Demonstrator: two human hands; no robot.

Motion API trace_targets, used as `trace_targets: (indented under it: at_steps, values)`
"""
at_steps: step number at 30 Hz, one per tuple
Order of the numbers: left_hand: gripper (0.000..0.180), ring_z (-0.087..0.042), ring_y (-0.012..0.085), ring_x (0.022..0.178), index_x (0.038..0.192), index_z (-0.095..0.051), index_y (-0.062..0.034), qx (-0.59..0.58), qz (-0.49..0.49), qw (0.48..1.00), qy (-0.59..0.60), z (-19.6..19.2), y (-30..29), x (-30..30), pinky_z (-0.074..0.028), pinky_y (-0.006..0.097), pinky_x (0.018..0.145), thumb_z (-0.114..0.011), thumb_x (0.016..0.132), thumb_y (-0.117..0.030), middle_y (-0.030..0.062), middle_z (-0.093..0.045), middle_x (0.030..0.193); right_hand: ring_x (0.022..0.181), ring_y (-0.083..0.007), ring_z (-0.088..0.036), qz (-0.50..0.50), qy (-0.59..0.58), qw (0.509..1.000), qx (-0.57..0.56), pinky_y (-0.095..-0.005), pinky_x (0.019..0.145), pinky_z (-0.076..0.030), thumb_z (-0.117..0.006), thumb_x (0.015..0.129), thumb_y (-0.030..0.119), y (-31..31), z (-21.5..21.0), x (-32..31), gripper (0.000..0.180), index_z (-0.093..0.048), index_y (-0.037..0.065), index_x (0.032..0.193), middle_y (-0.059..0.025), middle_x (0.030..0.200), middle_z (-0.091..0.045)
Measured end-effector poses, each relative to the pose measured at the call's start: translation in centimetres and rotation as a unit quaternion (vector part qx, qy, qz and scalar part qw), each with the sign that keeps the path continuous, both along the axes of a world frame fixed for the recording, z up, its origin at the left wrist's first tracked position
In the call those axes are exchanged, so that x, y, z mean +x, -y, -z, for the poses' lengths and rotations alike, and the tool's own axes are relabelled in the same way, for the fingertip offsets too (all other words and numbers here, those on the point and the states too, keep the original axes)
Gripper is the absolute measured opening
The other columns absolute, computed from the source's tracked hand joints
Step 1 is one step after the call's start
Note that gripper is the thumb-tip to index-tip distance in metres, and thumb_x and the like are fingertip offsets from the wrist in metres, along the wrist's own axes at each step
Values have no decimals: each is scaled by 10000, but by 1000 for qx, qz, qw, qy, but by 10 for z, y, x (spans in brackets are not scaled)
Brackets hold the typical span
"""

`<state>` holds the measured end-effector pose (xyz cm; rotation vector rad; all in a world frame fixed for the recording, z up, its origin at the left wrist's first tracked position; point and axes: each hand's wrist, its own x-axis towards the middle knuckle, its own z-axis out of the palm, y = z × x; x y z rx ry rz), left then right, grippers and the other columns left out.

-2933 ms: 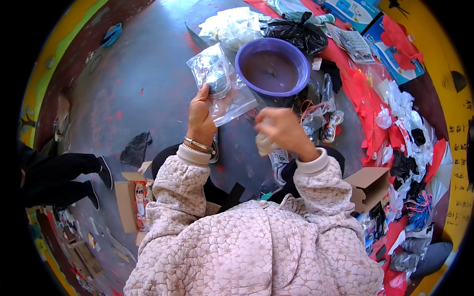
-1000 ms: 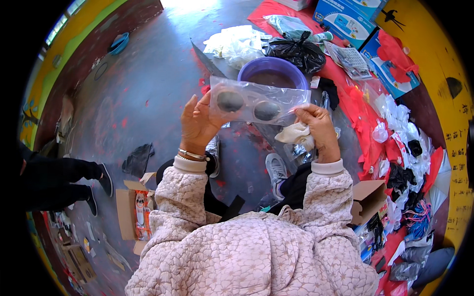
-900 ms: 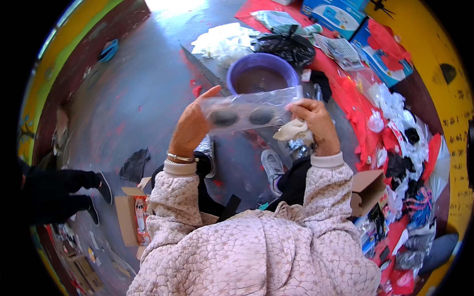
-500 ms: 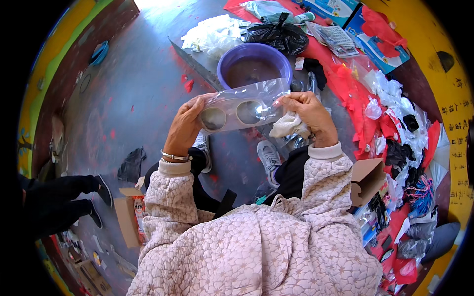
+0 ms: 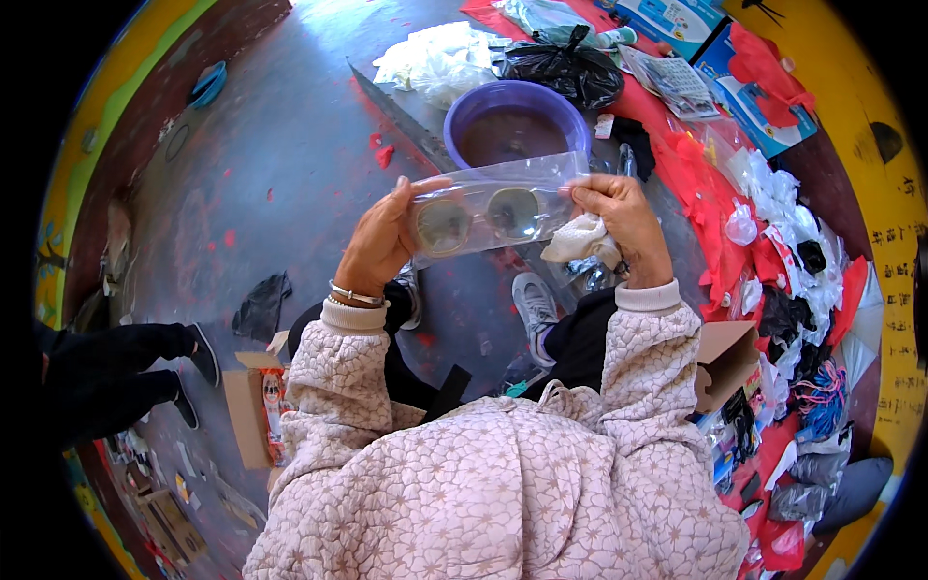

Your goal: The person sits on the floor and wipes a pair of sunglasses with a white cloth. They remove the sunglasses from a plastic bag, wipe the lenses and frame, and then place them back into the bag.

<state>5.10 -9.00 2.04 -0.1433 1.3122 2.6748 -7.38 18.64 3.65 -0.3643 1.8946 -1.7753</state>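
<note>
A clear plastic bag (image 5: 541, 171) is stretched flat between my two hands above the floor. Inside it lies a pair of round-lensed glasses (image 5: 513, 214) with pale frames and greyish lenses. My left hand (image 5: 380, 244) grips the bag's left end, its thumb along the upper edge and some fingers hidden behind. At the upper right corner, my right hand (image 5: 628, 224) pinches the plastic between thumb and fingers. A crumpled whitish cloth (image 5: 584, 241) is also tucked in the right hand, hanging below the bag.
A purple basin (image 5: 464, 111) of murky water stands just beyond the bag. Black (image 5: 570, 72) and white plastic bags (image 5: 440, 60) lie behind it. Red sheeting (image 5: 710, 227) with heaped wrappers runs along the right. Open cardboard boxes (image 5: 247, 416) flank me; a person's legs (image 5: 126, 382) show at left.
The view has shifted slightly, so the surroundings sit a little further right and lower. Both hands still hold the bag, and the glasses inside appear slightly tilted differently.
</note>
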Motion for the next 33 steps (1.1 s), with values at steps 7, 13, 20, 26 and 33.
trace_targets:
  at_steps: [7,13,20,26,33]
  values:
    - [830,-394,299,1256,1409,-185,12,99,116,987,-56,-14,4,-2,-372,456,990,-357,882,-605,200,-382,1367,592,-57,-548,-93,-130,987,-21,-200,541,-427,-592,804,24,-9,-47,8,118,-686,2,871,0,653,-594]
    - [830,-371,250,1271,1365,-289,59,-226,242,911,-245,-24,18,-16,-273,387,1054,-668,785,-398,174,-400,1365,543,-90,-553,-283,-249,921,97,-242,509,-422,-616,767,58,15,-118,18,106,-685,4,827,-41,582,-586]
    - [404,-537,86,812,1105,-582,30,-341,104,920,-164,-35,-18,-22,-446,265,688,-642,846,-275,37,-619,896,563,-202,-613,-292,-257,893,227,-300,572,-475,-641,662,149,71,-93,6,182,-684,7,766,-129,624,-619]
    - [244,-565,80,621,927,-657,29,-515,-96,825,-210,-29,-19,-19,-459,253,554,-565,896,-194,59,-642,679,638,-195,-611,-213,-334,885,246,-304,614,-470,-653,663,191,87,-78,7,199,-695,39,784,-89,660,-634]
    - [264,-603,100,759,947,-657,28,-324,-148,916,-185,-30,-13,-20,-487,240,699,-507,928,-189,67,-671,848,710,-107,-599,-164,-92,981,43,-225,645,-470,-699,696,107,41,-59,6,325,-661,-4,999,-81,821,-665]
